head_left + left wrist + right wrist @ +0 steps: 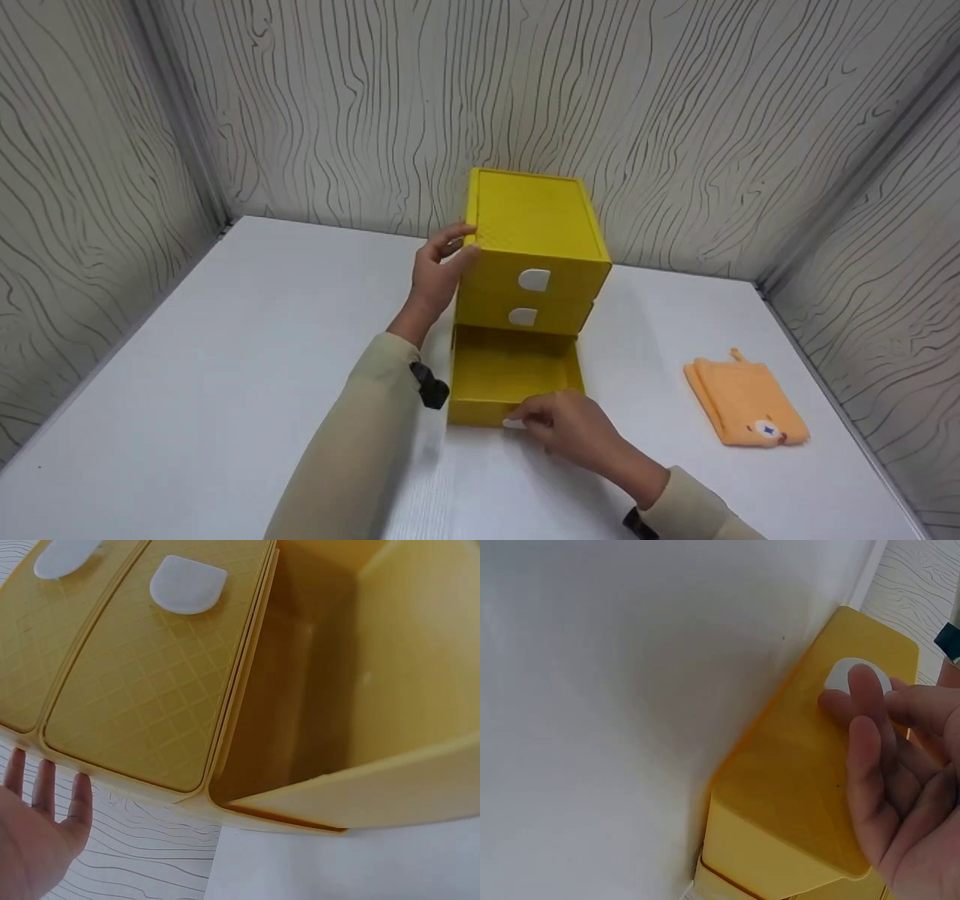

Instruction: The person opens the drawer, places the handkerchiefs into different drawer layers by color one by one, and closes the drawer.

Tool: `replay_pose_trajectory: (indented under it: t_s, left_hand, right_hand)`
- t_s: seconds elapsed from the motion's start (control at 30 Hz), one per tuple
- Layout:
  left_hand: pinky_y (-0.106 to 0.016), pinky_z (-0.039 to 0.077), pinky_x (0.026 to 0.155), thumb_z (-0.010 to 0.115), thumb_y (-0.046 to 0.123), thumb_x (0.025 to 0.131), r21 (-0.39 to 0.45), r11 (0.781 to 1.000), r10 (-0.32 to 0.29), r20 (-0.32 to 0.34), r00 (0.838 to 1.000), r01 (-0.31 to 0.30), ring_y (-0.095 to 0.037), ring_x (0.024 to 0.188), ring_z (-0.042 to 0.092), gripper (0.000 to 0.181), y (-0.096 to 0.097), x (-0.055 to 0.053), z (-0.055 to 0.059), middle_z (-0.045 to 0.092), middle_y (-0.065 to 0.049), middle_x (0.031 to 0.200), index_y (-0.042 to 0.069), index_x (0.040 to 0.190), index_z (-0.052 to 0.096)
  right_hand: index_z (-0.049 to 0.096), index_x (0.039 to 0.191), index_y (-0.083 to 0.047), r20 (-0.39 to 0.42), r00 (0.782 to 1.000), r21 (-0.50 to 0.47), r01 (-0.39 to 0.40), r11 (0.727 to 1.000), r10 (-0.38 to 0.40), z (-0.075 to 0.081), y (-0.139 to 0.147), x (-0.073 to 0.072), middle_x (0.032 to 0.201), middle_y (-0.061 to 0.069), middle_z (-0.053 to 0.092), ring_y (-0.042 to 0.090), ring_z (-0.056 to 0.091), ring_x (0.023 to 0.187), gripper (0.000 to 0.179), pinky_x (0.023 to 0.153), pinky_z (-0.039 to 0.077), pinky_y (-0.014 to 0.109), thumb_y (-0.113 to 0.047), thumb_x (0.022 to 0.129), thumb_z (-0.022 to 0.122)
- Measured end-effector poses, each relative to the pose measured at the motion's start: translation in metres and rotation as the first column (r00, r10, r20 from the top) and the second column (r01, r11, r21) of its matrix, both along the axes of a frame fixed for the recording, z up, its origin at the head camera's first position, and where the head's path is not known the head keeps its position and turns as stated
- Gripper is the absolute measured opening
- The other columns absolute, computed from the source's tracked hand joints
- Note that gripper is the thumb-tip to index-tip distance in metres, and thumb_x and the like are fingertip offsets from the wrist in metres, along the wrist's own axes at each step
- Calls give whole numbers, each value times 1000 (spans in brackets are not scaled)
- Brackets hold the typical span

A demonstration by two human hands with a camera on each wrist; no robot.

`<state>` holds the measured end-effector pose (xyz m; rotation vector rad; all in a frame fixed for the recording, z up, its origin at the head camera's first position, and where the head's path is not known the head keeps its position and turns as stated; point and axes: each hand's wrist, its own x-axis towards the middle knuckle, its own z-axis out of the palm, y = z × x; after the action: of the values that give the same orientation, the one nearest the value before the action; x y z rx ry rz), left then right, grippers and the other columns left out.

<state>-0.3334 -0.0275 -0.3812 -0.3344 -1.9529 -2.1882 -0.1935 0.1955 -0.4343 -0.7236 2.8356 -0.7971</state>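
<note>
A yellow drawer cabinet (536, 217) with three stacked drawers stands on the white table. Its bottom drawer (510, 367) is pulled out, and the inside I can see holds nothing. The two upper drawers, each with a white tab handle (535, 280), are closed. At the cabinet's upper left front corner rests my left hand (439, 271); in the left wrist view its fingertips (80, 799) touch the side, fairly straight. My right hand (574, 431) pinches the bottom drawer's white handle (840, 676) between thumb and finger, its other fingers loosely bent.
On the right of the table (225, 360) lies a folded orange cloth (750, 405) with a loop and a small face pattern. Wood-grain patterned panels (375, 105) stand behind the table and along both sides. The cabinet stands close to the back panel.
</note>
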Motion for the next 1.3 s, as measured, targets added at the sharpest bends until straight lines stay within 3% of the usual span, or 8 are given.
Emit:
replay_pose_trajectory:
  t_s: [0.4,0.43,0.57,0.77,0.9,1.03,1.2,1.3]
  left_hand:
    - [-37,47,100,66,33,87,-3,1000,-20,9,1000,20,-20,129,48,38,-1,0,-1,44,4,147,19,123,63]
    - [-37,47,101,65,31,88,-5,1000,-22,8,1000,22,-22,130,48,38,-2,3,3,43,2,148,17,123,63]
    - [-37,47,100,65,31,88,-9,1000,-11,7,1000,11,-21,129,49,37,-1,3,2,45,3,147,19,122,63]
    - [-37,48,99,66,30,87,-5,1000,10,6,1000,-9,-19,126,51,34,1,-1,0,48,4,143,21,120,65]
    - [-37,48,99,66,30,87,-4,1000,9,21,1000,-8,-18,126,51,34,1,0,1,46,5,144,21,120,64]
    - [-36,49,98,66,31,87,-11,1000,8,28,1000,-8,-18,126,50,35,2,0,2,46,6,144,22,120,64]
    - [-36,48,99,67,32,87,-17,1000,12,35,999,-11,-18,127,50,34,1,0,2,46,6,144,22,119,65]
    - [-37,48,99,67,32,87,-17,1000,7,39,999,-7,-19,128,49,34,1,0,1,46,7,145,22,119,65]
  right_hand:
    - [76,102,-25,42,999,13,-6,1000,5,2,-4,10,90,-9,73,0,54,65,20,65,49,18,-16,90,64]
    - [76,103,-26,45,999,14,-7,1000,7,2,-4,11,91,-10,73,0,54,67,20,66,50,18,-16,90,64]
    - [75,104,-27,-3,1000,38,-26,999,26,1,-4,15,96,-12,73,-1,53,70,23,69,51,20,-15,89,63]
    - [73,106,-27,-74,996,40,-53,998,56,-1,-2,21,85,-12,72,-3,48,61,31,59,44,18,-9,84,62]
    - [71,111,-30,-30,998,49,-54,997,55,4,1,24,79,-15,68,-3,49,59,31,56,43,18,-14,86,62]
    - [70,112,-31,-25,996,22,-79,997,80,12,6,28,85,-15,71,-3,55,62,27,58,47,18,-19,88,64]
    - [72,105,-24,-84,992,-68,-98,993,92,23,16,29,89,-12,73,-2,59,65,20,60,52,22,-20,86,68]
    - [73,101,-22,-131,990,-78,-63,995,53,29,26,26,88,-10,73,-2,60,65,17,59,53,24,-20,85,70]
